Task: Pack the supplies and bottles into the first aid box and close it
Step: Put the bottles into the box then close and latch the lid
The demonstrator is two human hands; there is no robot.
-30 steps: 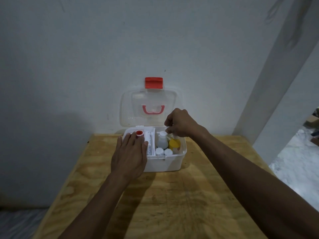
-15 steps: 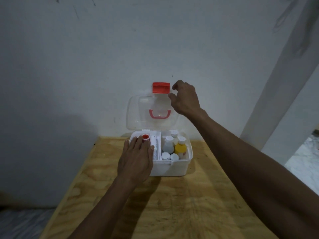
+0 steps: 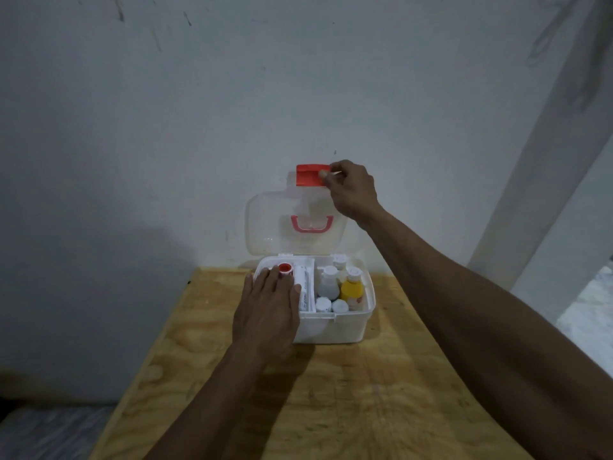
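Table: you work at one plywood table (image 3: 331,410) set against a pale wall (image 3: 166,111).
Box: one white first aid box (image 3: 335,330) sits at 12 o'clock on the table by the wall, its long axis running 9 to 3 o'clock, its opening facing up.
Lid: one clear lid (image 3: 265,227) stands upright at the box's 12 o'clock edge, with one red handle (image 3: 311,225) showing through it.
Left hand: your left hand (image 3: 265,313) lies flat with relaxed, straight fingers on the box's 9 o'clock half, grasping nothing; its fingertips touch a red-capped bottle (image 3: 285,268).
Right hand: your right hand (image 3: 353,190) has curled fingers pinching the red latch (image 3: 310,175) at the lid's top edge.
Bottles: in the 3 o'clock compartment you have one yellow bottle (image 3: 352,289) and about four white ones (image 3: 329,283), all upright.
Supplies: one white packet (image 3: 303,290) lies just right of your left hand, long axis 12 to 6 o'clock.
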